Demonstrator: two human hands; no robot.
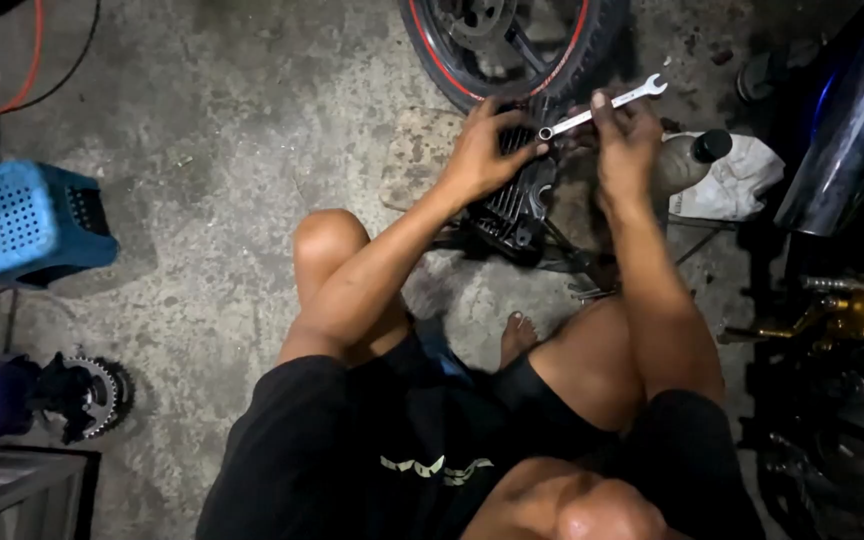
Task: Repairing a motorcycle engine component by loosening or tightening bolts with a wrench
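Gripping a silver combination wrench (602, 105), right hand (624, 140), fingers clamped on its shank, ring end low beside the left thumb. Left hand (482, 155) spread over a dark finned engine part (512, 215), fingers closed against it, on the concrete floor (222, 170). Just beyond: red-rimmed wheel (497, 50). Right: dark-capped bottle (687, 160) on white cloth (742, 175). Far left: blue crate (22, 220), sprocket (102, 395).
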